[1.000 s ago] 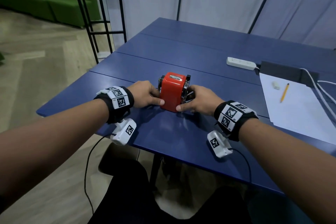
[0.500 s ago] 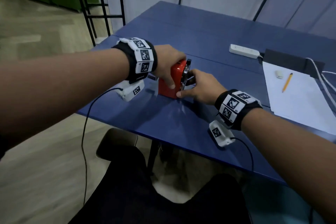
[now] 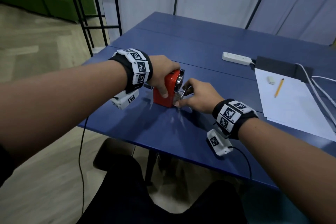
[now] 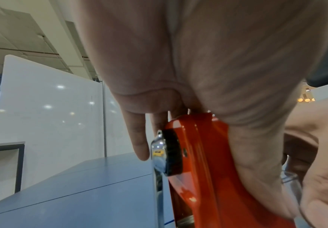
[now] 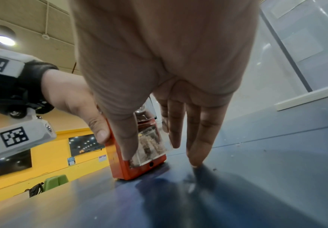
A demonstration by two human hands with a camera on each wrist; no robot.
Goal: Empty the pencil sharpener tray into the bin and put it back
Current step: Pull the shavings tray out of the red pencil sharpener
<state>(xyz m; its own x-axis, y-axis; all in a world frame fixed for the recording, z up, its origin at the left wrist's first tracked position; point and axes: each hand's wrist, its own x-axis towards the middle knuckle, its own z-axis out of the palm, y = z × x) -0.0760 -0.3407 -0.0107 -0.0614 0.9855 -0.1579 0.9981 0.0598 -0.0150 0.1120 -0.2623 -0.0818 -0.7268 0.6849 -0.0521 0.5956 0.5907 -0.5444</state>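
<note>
A red pencil sharpener point(image 3: 163, 94) stands on the blue table point(image 3: 163, 142), near its left front corner. My left hand point(image 3: 163, 78) grips its body from above, with the thumb down the near side, as the left wrist view shows on the red casing point(image 4: 198, 169). My right hand point(image 3: 182, 95) pinches the clear tray point(image 3: 177, 99) at the sharpener's right face, thumb on the near edge and index finger on the far edge. In the right wrist view the tray point(image 5: 151, 148) holds brown shavings and sits in the red body point(image 5: 120, 168). The other fingers point(image 5: 198, 146) reach down to the tabletop.
A white sheet point(image 3: 291, 111) at the right carries a yellow pencil point(image 3: 279, 88) and an eraser point(image 3: 271, 80). A white power strip point(image 3: 236, 58) and cables lie behind it. A black metal frame point(image 3: 94, 14) stands off the table's left. A dark rounded seat point(image 3: 112, 151) sits below the near edge.
My left hand has moved from the sharpener's left side up onto its top and now grips it. The right hand stays at the tray face, thumb and finger closing on the tray.
</note>
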